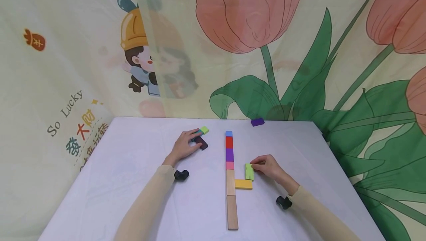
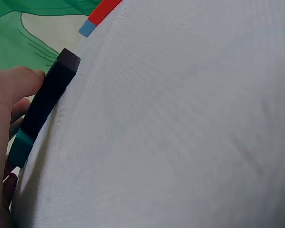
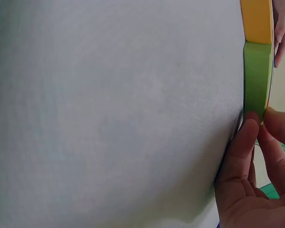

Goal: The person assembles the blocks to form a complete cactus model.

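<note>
On the right of the white table, my right hand (image 1: 269,167) pinches a light green block (image 1: 249,172) by its far end. In the right wrist view, the other end of the green block (image 3: 257,78) meets a yellow block (image 3: 256,21). Farther left, my left hand (image 1: 182,145) lies over a dark block (image 1: 201,143) and a teal block (image 1: 198,133), thumb against the dark one and fingers spread toward the teal one. The dark block (image 2: 50,92) and teal block (image 2: 22,148) also show in the left wrist view. Beyond those fingers sits a lime green block (image 1: 204,130).
Between the hands runs a straight row of blocks: blue (image 1: 229,133), red (image 1: 229,142), purple (image 1: 229,155), pink (image 1: 230,165), then two plain wooden blocks (image 1: 232,211). The yellow block (image 1: 243,184) juts right from it. Another purple block (image 1: 257,122) lies at the far edge.
</note>
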`<state>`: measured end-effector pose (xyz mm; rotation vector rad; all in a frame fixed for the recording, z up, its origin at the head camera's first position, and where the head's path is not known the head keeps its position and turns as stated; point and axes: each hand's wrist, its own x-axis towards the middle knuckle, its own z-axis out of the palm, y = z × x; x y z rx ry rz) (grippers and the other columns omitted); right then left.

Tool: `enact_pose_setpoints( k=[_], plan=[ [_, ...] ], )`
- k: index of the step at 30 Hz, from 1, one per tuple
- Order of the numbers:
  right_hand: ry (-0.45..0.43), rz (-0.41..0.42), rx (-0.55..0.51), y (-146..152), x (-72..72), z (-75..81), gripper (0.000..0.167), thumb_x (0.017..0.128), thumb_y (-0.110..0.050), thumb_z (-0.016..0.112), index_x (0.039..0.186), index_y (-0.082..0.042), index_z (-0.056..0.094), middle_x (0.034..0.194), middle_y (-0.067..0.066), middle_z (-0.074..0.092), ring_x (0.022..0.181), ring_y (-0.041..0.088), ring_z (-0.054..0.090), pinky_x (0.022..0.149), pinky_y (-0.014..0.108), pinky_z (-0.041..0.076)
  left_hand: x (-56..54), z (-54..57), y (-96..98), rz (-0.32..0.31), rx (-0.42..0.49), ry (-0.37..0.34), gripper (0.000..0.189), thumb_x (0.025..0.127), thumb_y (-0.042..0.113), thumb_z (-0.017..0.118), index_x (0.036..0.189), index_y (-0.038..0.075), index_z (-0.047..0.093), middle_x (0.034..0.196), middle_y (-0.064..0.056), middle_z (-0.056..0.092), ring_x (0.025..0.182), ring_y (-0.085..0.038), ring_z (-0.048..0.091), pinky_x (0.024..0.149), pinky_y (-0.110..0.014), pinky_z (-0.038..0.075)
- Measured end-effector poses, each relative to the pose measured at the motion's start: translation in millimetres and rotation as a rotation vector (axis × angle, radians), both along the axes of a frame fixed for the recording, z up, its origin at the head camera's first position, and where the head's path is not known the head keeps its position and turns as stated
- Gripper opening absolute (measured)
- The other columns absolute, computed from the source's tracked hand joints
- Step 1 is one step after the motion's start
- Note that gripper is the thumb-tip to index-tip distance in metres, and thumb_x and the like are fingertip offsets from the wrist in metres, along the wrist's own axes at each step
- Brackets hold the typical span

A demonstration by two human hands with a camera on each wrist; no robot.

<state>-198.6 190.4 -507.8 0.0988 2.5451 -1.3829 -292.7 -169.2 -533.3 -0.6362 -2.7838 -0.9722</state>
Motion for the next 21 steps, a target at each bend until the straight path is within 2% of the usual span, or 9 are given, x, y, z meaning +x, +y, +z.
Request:
enact_pose_setpoints(
  k=[13, 21],
  plan=[
    [0.015, 0.009, 0.017, -2.3, 0.6, 0.5, 0.012, 0.088, -0.001, 0.069, 0.099, -0.001, 0.074, 0.092, 0.005, 0.068, 0.076, 0.018, 0.055, 0.066, 0.026, 0.052, -0.5, -0.4, 0.7, -0.006, -0.013, 0.015, 0.05, 0.09, 0.036, 0.067, 0.136, 0.016, 0.062, 0.15, -0.002, 0.047, 0.125, -0.03, 0.046, 0.1, -0.05, 0.041],
    [0.016, 0.005, 0.031, -2.4, 0.6, -1.0, 0.011, 0.089, -0.001, 0.069, 0.098, -0.002, 0.074, 0.091, 0.005, 0.067, 0.075, 0.017, 0.056, 0.066, 0.028, 0.053, -0.4, -0.5, 0.6, -0.002, -0.003, 0.005, 0.05, 0.09, 0.036, 0.068, 0.135, 0.016, 0.062, 0.15, -0.002, 0.047, 0.127, -0.03, 0.045, 0.103, -0.051, 0.039]
  ],
)
